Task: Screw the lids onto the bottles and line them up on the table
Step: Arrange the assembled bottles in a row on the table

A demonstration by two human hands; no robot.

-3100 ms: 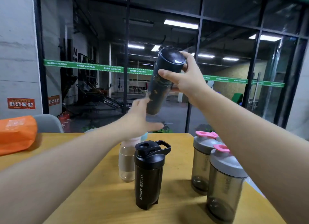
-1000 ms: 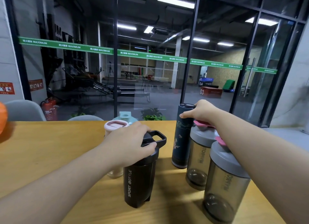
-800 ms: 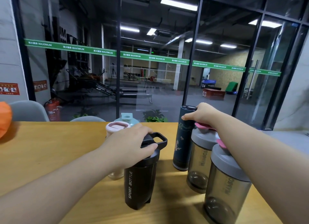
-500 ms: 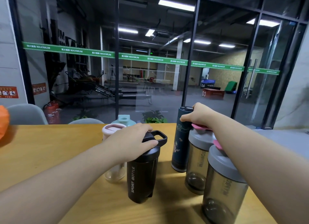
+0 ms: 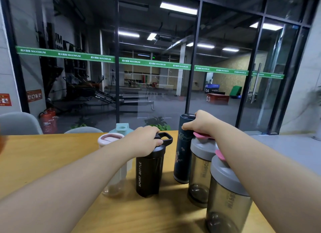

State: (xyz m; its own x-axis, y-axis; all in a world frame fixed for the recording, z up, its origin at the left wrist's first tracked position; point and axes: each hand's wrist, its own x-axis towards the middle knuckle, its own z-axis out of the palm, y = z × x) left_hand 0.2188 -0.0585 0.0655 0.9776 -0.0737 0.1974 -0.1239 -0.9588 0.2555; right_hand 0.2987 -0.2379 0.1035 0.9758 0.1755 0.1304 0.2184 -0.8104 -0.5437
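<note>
- The left hand [image 5: 144,140] covers most of the lid of the black sport bottle [image 5: 150,172]; only the carry loop shows at the hand's 3 o'clock.
- The left forearm hides much of the clear pink-lidded bottle [image 5: 111,139].
- The teal-lidded bottle [image 5: 121,128], at 12 o'clock from the pink lid, shows only its top.
- The right hand [image 5: 199,124] conceals part of the dark blue bottle's [image 5: 182,154] lid.
- The right forearm crosses both grey-lidded shakers; the far grey-lidded shaker [image 5: 201,172] shows only a sliver of its pink cap.
- The near grey-lidded shaker [image 5: 225,198] is cut off by the frame's bottom edge.
- An orange blur [image 5: 2,142] at 9 o'clock cannot be identified.
</note>
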